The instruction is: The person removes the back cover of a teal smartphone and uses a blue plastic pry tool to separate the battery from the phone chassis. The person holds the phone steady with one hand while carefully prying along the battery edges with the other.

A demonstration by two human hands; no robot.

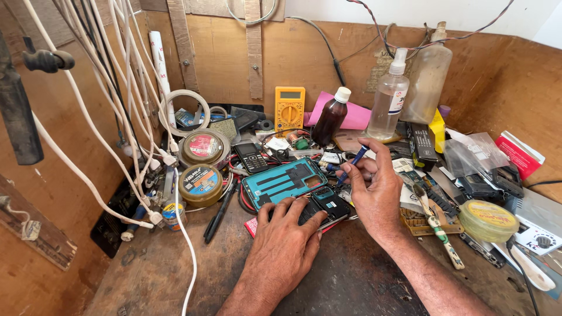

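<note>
Left hand (287, 243) lies flat, fingers spread, pressing down on a small dark phone (329, 205) on the bench (351, 281); nothing gripped, it just pins it. Just beyond its fingertips sits a teal phone frame (281, 182), touching or nearly touching the dark phone (can't tell which). Further left of that hand: two round tins (201, 185) and a black pen (219, 213), well out of the work. Right hand (377, 187) is pinched on a blue screwdriver (352, 164), thumb and forefinger near the top, tip angled down-left toward the dark phone's upper edge. My read: keep the left palm weight steady so the phone can't skate, bring the driver closer to upright before it bites, and turn with the fingertips only. Clutter is tight around the tip, so loose screws could vanish fast. Right of the right hand: brush (436, 219) and yellow tape roll (489, 219), both clear. Behind it: brown bottle (329, 122), spray bottle (389, 96), yellow multimeter (290, 108).
</note>
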